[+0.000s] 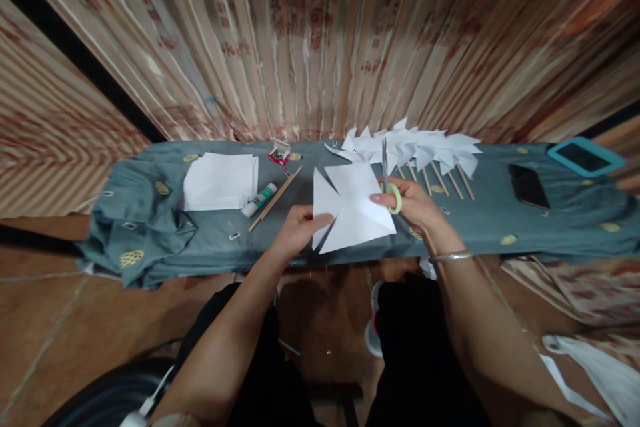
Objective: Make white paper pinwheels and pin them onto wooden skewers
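A white sheet of paper (353, 203) with slits cut from its corners toward the middle is held up between my hands. My left hand (301, 230) pinches its left flap between thumb and fingers. On the other side, my right hand (407, 203) has scissors (394, 199) with pale green handles in its grip, blades pointing away from me. The right thumb also lies on the paper's right edge. Behind the sheet, several folded paper pinwheels (413, 143) on wooden sticks lie in an overlapping row.
On the cloth-covered table (485, 227), a stack of white paper (220, 180) lies left, near a glue stick (260, 200), wooden sticks (276, 199) and a small red box of pins (279, 152). A phone (529, 187) and a blue-framed tablet (586, 157) lie right. A curtain (320, 47) hangs behind.
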